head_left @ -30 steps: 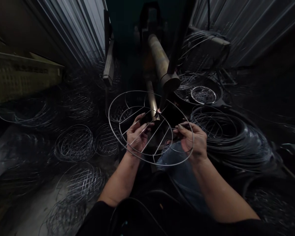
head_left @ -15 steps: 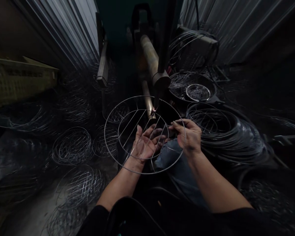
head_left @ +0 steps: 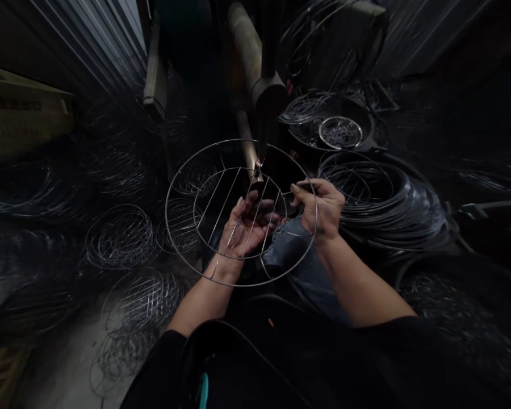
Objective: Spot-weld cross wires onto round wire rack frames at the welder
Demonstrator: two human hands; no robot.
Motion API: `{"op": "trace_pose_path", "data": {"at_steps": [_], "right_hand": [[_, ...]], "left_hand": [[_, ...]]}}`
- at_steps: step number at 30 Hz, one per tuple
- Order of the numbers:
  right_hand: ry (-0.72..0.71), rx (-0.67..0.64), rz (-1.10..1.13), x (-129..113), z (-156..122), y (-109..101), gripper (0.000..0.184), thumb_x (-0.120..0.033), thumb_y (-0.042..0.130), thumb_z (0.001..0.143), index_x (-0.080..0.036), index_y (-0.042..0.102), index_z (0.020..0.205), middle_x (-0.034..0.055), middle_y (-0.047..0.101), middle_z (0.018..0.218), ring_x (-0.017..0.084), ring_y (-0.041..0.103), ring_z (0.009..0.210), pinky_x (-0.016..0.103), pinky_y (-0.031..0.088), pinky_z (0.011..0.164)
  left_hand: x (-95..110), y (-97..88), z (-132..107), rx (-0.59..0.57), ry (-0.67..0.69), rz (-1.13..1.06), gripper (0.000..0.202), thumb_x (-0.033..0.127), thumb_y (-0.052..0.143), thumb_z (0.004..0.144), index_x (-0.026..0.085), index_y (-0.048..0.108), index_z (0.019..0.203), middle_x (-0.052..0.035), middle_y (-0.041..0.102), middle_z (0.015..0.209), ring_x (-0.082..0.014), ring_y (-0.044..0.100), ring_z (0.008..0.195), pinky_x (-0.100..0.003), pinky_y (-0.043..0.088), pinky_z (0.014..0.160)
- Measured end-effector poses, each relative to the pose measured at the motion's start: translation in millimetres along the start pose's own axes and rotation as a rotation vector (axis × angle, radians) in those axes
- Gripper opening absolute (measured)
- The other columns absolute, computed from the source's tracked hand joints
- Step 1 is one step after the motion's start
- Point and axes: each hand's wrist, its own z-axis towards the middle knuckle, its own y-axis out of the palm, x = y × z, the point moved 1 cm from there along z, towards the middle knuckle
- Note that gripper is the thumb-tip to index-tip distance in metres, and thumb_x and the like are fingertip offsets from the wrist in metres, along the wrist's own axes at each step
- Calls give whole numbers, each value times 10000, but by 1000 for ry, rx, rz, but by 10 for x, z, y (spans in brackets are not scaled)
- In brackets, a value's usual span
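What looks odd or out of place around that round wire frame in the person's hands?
Nothing looks damaged. The round wire frame sits tilted between the left hand and right hand. Finished wire baskets lie jumbled on the floor, some overlapping.

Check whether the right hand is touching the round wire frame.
Touching. The head view shows the right hand pinching the inner ring of the wire frame between thumb and fingers, while the left hand lies under the cross wires.
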Motion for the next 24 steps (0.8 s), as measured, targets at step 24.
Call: {"op": "trace_pose_path", "data": {"at_steps": [24], "right_hand": [[204,-236,57,-33,-533,-568,304,-234,853,582,-230,728,860,-13,695,789,135,635,678,293,530,704]], "left_hand": [[-119,-21,45,-2,53,-5,295,443,435,969,335,649,1141,-17,703,1049,-251,682,958,-406,505,839]]}}
